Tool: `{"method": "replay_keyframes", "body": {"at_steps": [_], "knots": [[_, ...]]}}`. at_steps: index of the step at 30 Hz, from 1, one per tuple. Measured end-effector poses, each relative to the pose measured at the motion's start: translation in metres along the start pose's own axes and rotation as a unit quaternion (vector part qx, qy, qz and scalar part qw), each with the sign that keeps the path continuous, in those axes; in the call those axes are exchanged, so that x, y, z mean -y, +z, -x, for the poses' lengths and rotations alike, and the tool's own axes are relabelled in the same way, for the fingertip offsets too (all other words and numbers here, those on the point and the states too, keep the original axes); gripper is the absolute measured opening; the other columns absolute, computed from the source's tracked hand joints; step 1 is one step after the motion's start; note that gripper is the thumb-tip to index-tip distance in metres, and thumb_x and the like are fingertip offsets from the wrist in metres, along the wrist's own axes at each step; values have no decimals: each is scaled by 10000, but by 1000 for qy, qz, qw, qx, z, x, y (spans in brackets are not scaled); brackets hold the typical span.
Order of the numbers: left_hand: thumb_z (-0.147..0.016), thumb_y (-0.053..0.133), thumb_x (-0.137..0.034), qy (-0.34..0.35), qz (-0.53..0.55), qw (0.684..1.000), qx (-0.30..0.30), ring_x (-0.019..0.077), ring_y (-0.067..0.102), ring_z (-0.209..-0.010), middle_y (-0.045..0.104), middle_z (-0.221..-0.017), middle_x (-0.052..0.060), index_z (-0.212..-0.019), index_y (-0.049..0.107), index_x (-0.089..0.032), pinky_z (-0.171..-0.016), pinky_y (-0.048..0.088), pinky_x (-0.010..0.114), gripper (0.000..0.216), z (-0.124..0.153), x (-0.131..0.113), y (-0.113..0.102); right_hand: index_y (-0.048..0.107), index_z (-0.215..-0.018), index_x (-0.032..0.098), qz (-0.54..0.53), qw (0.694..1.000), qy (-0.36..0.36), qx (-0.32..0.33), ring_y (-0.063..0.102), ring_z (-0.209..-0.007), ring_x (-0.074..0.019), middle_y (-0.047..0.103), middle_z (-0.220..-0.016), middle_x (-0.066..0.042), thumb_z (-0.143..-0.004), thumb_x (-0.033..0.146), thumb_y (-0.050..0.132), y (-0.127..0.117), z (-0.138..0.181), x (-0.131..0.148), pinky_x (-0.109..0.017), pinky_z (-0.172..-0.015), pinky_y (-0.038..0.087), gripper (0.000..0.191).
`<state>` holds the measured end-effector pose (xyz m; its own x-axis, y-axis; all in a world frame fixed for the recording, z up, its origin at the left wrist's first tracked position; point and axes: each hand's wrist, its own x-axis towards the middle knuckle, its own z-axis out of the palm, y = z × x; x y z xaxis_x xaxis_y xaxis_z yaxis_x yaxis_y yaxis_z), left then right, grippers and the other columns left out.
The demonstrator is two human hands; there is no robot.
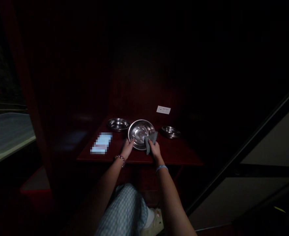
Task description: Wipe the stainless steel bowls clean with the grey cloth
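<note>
A round steel plate (pixel 139 130) is tipped up toward me on the dark red table (pixel 178 154). My left hand (pixel 127 148) grips its lower left rim, fingers closed on the edge. My right hand (pixel 154 149) holds a grey cloth (pixel 150 140) pinched against the plate's lower right rim. A bead bracelet is on my left wrist and a light blue band on my right.
A steel bowl (pixel 118 124) sits left of the plate and a smaller steel dish (pixel 171 131) to the right. A blurred pale flat item (pixel 101 143) lies on the table's left part. A white wall socket (pixel 163 109) is behind. Surroundings are very dark.
</note>
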<state>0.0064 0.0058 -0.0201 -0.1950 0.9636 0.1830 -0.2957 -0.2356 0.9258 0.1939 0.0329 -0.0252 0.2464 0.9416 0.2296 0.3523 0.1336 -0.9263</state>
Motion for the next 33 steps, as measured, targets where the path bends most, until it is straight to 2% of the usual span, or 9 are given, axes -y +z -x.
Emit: {"method": "replay_keyframes", "body": {"at_steps": [10,17,33], "knots": [[-901,635,-254,-10,9,1000,-7,270,615,-1303,705,-1336,139,-1265,671,-154,-1197,370,431,379,0,-1,0,773,-940,143,8,1000,-9,-4,736,-925,-287,796,-962,-133,-802,578,633,-1,0,0,-336,-816,545,477],[-922,573,-206,1,8,1000,2,260,608,-1309,672,-1380,167,-1270,651,-115,-1187,382,397,368,0,-1,0,768,-935,145,6,1000,-11,-5,736,-929,-282,799,-971,-133,-806,562,643,-1,2,4,-319,-801,537,454],[-917,609,-268,0,18,1000,-1,273,587,-1338,683,-1367,143,-1282,653,-160,-1201,365,432,383,-1,3,0,760,-932,146,5,1000,-14,-8,735,-890,-275,795,-961,-130,-798,580,634,-1,3,4,-320,-784,533,471]]}}
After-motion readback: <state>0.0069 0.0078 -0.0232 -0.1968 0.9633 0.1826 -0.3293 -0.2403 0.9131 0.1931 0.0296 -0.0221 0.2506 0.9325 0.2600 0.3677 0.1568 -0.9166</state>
